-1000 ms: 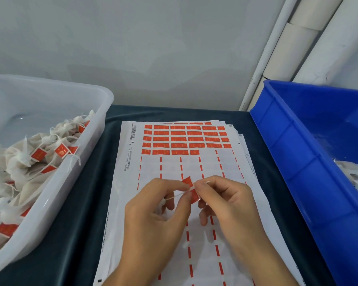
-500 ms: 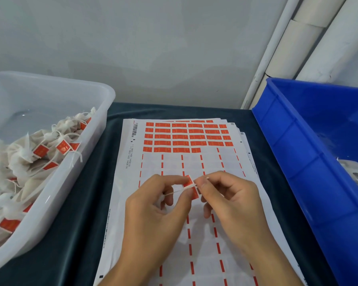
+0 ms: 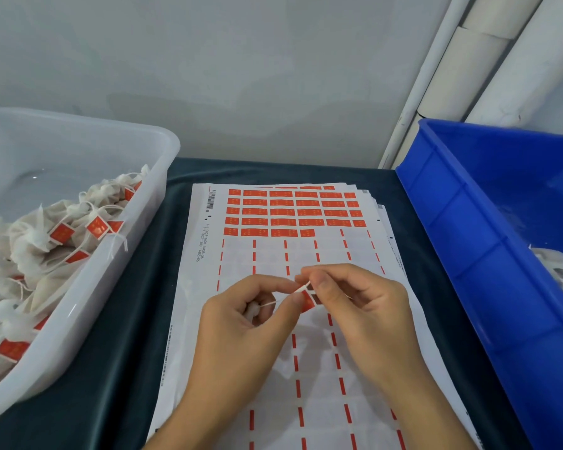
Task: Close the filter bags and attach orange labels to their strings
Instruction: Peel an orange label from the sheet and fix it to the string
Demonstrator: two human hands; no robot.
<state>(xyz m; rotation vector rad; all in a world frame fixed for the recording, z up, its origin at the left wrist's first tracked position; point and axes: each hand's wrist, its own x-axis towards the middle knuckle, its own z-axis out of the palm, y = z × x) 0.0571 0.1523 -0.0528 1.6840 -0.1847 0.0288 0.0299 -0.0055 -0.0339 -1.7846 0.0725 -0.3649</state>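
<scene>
I couldn't see the bag (image 3: 252, 310) inside the left hand (image 3: 241, 329); fingers hid most of the label (image 3: 307, 300), its print unreadable; the tub (image 3: 88, 287) ran off-frame.

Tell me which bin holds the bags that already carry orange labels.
The clear bin on the left: its filter bags show orange labels. The blue bin on the right shows only white material.

Pale grey wall (image 3: 241, 76) behind a dark teal-covered table (image 3: 117, 368) — 3 white tubes (image 3: 488, 53), perhaps pipes, lean right.
</scene>
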